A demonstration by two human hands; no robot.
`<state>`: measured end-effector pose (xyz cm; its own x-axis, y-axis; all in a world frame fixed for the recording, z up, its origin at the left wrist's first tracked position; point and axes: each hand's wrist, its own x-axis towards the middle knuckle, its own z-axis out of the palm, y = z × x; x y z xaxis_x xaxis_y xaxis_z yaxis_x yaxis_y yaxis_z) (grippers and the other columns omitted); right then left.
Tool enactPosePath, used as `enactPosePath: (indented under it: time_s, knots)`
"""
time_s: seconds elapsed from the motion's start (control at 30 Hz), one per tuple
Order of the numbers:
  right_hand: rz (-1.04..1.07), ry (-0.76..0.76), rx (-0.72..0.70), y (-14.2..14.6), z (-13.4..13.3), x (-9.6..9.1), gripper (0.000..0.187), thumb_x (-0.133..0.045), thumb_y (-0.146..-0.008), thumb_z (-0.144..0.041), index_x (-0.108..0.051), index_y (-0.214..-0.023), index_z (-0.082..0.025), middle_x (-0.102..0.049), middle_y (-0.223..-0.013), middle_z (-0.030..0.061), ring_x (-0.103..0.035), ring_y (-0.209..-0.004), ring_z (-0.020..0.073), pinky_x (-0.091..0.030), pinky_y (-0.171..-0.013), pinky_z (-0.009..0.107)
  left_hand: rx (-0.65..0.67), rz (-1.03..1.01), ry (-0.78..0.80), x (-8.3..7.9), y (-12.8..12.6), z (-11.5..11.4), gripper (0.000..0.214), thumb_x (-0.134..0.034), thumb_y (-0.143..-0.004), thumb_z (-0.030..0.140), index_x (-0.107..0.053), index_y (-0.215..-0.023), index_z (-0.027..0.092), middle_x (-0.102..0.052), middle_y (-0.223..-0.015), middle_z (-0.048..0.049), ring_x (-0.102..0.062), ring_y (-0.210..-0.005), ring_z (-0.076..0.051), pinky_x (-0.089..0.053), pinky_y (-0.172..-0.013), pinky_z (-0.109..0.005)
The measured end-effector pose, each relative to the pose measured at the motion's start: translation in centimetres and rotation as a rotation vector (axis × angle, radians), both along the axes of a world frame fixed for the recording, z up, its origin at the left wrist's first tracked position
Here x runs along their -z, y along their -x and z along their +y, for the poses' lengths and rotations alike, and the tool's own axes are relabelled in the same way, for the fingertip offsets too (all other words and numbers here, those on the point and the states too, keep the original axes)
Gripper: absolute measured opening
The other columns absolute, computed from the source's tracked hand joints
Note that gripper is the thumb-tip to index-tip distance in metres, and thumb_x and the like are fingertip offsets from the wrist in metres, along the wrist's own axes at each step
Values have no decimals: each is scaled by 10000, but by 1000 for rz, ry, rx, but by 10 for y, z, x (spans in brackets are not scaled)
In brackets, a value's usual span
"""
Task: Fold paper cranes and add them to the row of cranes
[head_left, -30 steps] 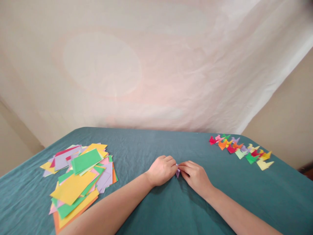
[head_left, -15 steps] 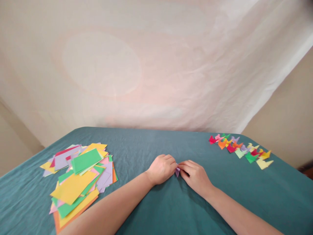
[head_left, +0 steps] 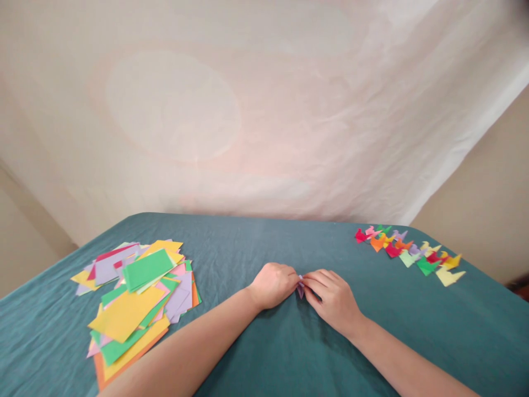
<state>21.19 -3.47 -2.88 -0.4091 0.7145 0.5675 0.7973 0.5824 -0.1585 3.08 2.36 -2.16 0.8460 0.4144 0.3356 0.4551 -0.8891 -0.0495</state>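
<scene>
A small folded piece of lilac paper (head_left: pixel 301 288) lies on the teal tablecloth (head_left: pixel 264 342) at the middle of the table. My left hand (head_left: pixel 273 285) is curled beside it, fingertips pinching its left edge. My right hand (head_left: pixel 333 298) meets it from the other side, fingers bent and pressing on the paper. Most of the paper is hidden between the two hands.
A loose heap of coloured paper sheets (head_left: pixel 134 298) in yellow, green, lilac, pink and orange lies at the left. Several small folded paper figures (head_left: pixel 409 253) in mixed colours lie in a row at the far right. A pale cloth backdrop (head_left: pixel 248 110) hangs behind the table.
The hands stay together on the lilac paper with only slight finger movement. The view has shifted a little.
</scene>
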Motion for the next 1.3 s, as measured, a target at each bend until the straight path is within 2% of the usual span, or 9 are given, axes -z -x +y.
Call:
enactPosePath:
  time_s: [0.3,0.77,1.13,1.3]
  knots:
    - [27,-108,-51,-2,4,3,157,-518,-842,-131,-648,-918,-178,-662,-858,38,-577,-791,170,-439,-735,318,-18,27,-18,0,-1,0,247,-419,-908,242,-587,-751,152,-625,-744,-33,-592,-680,-156,-441,-607,-254]
    - [28,-64,-81,-4,4,5,139,-516,-853,-148,-646,-882,-186,-645,-856,35,-563,-788,165,-430,-729,317,-43,27,17,-1,-1,-2,265,-393,-920,250,-605,-797,148,-633,-765,-46,-611,-711,-162,-450,-623,-251]
    - [31,-120,-87,-2,5,2,167,-489,-846,-127,-648,-856,-177,-653,-827,41,-580,-758,159,-444,-706,309,-71,-3,53,-1,-1,-2,254,-408,-910,250,-621,-807,159,-641,-770,-39,-621,-717,-167,-450,-618,-248]
    - [49,-99,-83,-3,3,2,154,-499,-842,-135,-641,-881,-182,-651,-845,42,-579,-765,165,-443,-707,315,-70,-25,69,0,0,-2,245,-409,-909,255,-626,-841,165,-641,-779,-38,-625,-741,-163,-449,-632,-240]
